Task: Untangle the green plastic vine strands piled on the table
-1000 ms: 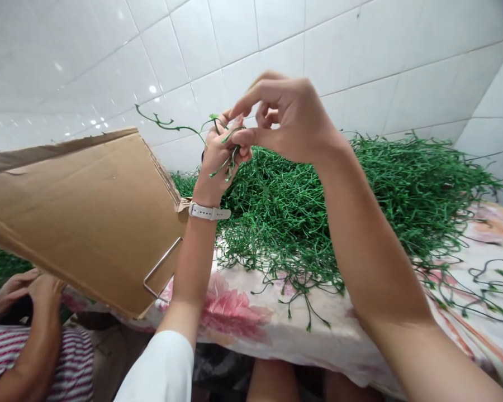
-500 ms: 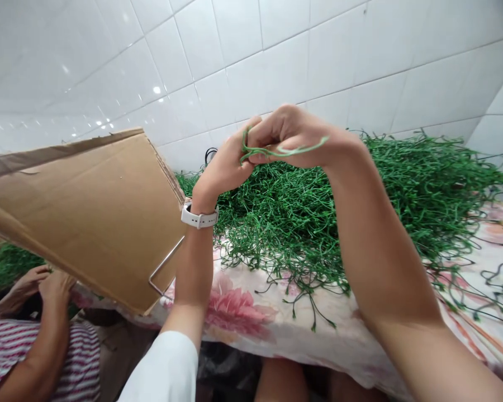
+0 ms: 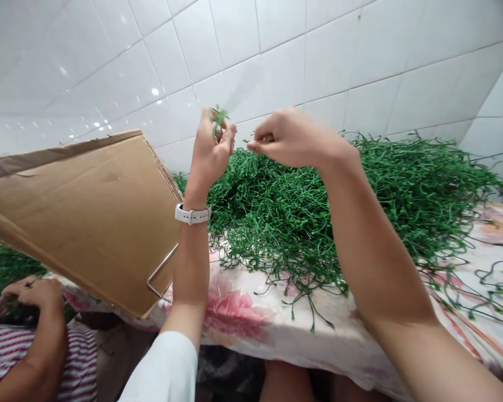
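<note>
So, far L, another person's hands (image 3: 37, 294) are by a green heap (image 3: 6, 269). Next, big brown cardboard (image 3: 84, 218). L hand (image 3: 212, 148), white watch strap (image 3: 193, 215) on its wrist, is up high, fingers curled round a blurry green sprig (image 3: 219, 117). R hand (image 3: 291, 139) is near, not touching, thumb & fingertips close; can't tell if they pinch anything. Big pile of green stems (image 3: 293, 204) lies below both hands & to the R, on the counter (image 3: 302, 335) w/ flowery cloth.
</note>
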### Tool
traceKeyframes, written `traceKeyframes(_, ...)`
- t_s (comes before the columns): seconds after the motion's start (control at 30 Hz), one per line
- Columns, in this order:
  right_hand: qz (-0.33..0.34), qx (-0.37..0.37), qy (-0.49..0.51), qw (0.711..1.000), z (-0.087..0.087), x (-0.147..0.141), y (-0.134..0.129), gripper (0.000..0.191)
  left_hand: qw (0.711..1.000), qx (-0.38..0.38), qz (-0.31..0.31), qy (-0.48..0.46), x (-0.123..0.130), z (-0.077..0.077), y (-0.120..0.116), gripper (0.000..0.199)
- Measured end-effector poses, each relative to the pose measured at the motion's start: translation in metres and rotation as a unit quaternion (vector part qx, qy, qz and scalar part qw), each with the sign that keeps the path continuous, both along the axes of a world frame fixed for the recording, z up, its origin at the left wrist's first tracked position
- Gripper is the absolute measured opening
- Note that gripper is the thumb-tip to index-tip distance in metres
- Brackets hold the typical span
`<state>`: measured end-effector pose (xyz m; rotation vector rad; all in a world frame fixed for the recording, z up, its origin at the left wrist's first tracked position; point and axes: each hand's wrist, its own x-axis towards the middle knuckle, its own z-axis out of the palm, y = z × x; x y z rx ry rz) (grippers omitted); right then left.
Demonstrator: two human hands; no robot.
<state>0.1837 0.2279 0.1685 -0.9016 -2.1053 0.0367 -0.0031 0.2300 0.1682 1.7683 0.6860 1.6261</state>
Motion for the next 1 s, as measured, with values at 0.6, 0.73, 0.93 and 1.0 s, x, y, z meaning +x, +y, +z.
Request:
traceKeyframes(0.6,0.187,0.145,0.111,0.965,0.005,-0.009,-0.013,0.020,0.993,-0.014,-0.069,-0.095,0.010,-0.002,-0.003,0.037)
traceKeyframes(0.73,0.337,0.093,0.236,0.907,0.002,-0.021,-0.008,0.026,0.996,0.019,-0.078,-0.036,0.012,-0.005,0.002,0.024)
traceKeyframes(0.93,0.363,-0.024,0.224,0.904,-0.001,-0.015,-0.006,0.034,0.992,0.033,0.006,0.125,0.006,0.000,-0.013,0.033)
traceKeyframes(1.0,0.330,-0.010,0.157,0.931,-0.001,-0.016,-0.005,0.034,0.975,0.081,0.044,0.201,0.004,0.002,-0.021,0.032)
